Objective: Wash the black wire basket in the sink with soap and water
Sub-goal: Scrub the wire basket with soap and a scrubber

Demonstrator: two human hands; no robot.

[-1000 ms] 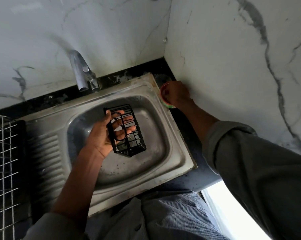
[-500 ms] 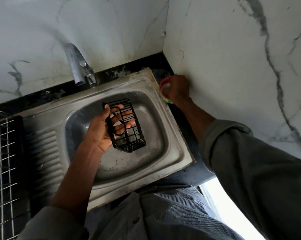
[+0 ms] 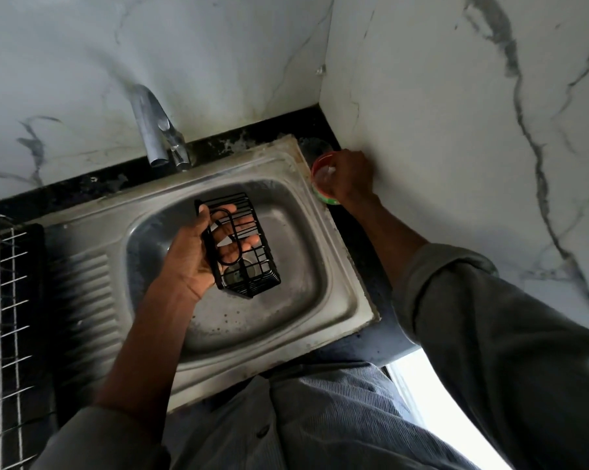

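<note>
While the left hand [image 3: 198, 259] hovers over the middle of the sink [image 3: 337, 293], its fingers reach through the black wire basket [image 3: 240, 245] and its thumb curls over the near side wall, so the basket is gripped and held clear of the steel. Seen from above, the basket's long axis runs from about 11 o'clock to 5 o'clock, with the end near 5 o'clock lowest, over the drain, and the other end toward the tap [image 3: 154, 130]. Nothing lies inside the basket apart from the fingers that pass through its wires.

Out at about 1 o'clock from the basket, the right hand [image 3: 350, 178] rests on a small round tub [image 3: 316, 167] with a red rim and a green band, which stands on the dark counter just beside the sink's far right corner, against the marble wall [image 3: 455, 130]. Its fingers dip into the tub's mouth, where something white shows; whether they pinch it I cannot tell. At 9 o'clock, past the ribbed drainboard, stands a wire dish rack [image 3: 1, 300].
</note>
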